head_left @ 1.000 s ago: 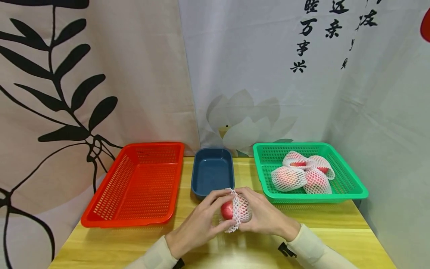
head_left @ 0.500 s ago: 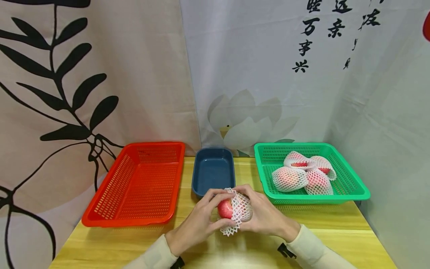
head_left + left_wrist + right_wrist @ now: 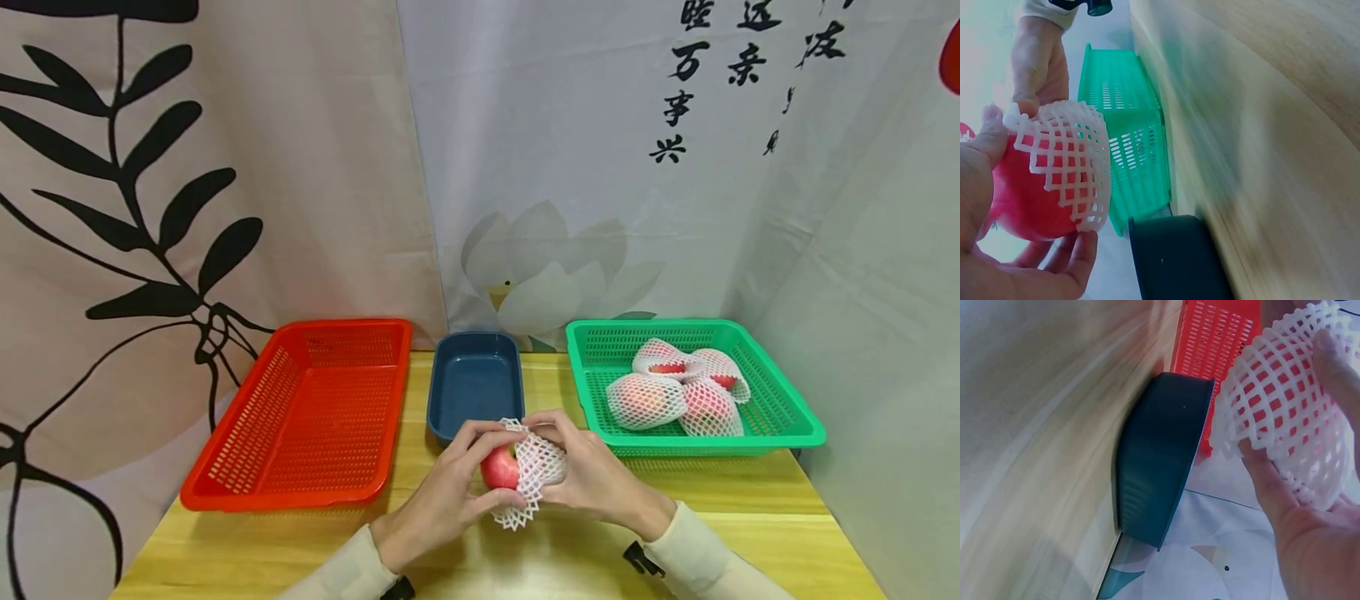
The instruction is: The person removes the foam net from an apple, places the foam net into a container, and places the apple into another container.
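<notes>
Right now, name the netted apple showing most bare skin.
The round red apple between the left hand and right hand: its white foam net leaves one side bare. The four netted apples in the green plastic basket are mostly covered.

hands (image 3: 452,487): 2 | red fruits (image 3: 499,469): 5 | foam nets (image 3: 538,467): 5 | baskets (image 3: 337,425): 2 | blue tray (image 3: 477,383): 1

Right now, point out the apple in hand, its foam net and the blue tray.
Apple (image 3: 1025,197): left wrist view, on its bare red skin.
Foam net (image 3: 540,464): head view, on the white mesh, mid-body.
Blue tray (image 3: 476,383): head view, on its bare inside floor.
</notes>
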`<state>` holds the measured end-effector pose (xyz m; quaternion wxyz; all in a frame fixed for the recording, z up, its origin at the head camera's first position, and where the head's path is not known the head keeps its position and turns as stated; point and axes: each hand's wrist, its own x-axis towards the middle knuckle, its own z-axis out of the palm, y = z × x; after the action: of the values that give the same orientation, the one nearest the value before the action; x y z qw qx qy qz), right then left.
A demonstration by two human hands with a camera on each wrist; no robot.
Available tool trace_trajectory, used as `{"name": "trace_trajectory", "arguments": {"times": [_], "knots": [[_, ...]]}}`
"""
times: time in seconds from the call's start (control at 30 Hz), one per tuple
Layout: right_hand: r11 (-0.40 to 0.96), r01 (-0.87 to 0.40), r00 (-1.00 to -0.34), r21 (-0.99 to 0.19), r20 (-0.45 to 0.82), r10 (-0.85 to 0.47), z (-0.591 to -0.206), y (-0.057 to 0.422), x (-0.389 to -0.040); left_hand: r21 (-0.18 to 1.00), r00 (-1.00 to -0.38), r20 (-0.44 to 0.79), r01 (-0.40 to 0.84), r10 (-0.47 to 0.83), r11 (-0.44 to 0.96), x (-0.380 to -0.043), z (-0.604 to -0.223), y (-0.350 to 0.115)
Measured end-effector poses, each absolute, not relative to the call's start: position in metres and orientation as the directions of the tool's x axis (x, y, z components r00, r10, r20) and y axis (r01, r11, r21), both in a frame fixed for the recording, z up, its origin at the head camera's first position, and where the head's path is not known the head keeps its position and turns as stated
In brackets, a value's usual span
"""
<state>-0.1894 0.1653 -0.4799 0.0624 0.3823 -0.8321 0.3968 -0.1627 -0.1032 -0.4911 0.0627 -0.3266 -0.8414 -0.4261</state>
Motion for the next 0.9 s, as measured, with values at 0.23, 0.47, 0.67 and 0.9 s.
{"name": "trace_trajectory", "arguments": {"times": [0.23, 0.47, 0.67, 0.9], "knots": [[0.408, -0.717, -0.679, -0.565, 0.434, -0.593, -0.4773, 0.1681, -0.1896, 0.689, -0.807, 0.376, 0.572, 0.455, 0.445, -0.1607, -0.4893, -0.1027], [0.362, -0.8, -0.594, -0.478, 0.547, -0.59, -0.4729, 0.1722, -0.1953, 0.676, -0.818, 0.389, 0.566, 0.423, 0.472, -0.1599, -0.4872, -0.1036], [0.316, -0.826, -0.558, -0.466, 0.604, -0.569, -0.4708, 0.1715, -0.1968, 0.672, -0.825, 0.386, 0.558, 0.414, 0.486, -0.1593, -0.4886, -0.1054], [0.298, -0.802, -0.588, -0.518, 0.598, -0.545, -0.4716, 0.1709, -0.1971, 0.665, -0.834, 0.368, 0.546, 0.412, 0.509, -0.1603, -0.4863, -0.104]]}}
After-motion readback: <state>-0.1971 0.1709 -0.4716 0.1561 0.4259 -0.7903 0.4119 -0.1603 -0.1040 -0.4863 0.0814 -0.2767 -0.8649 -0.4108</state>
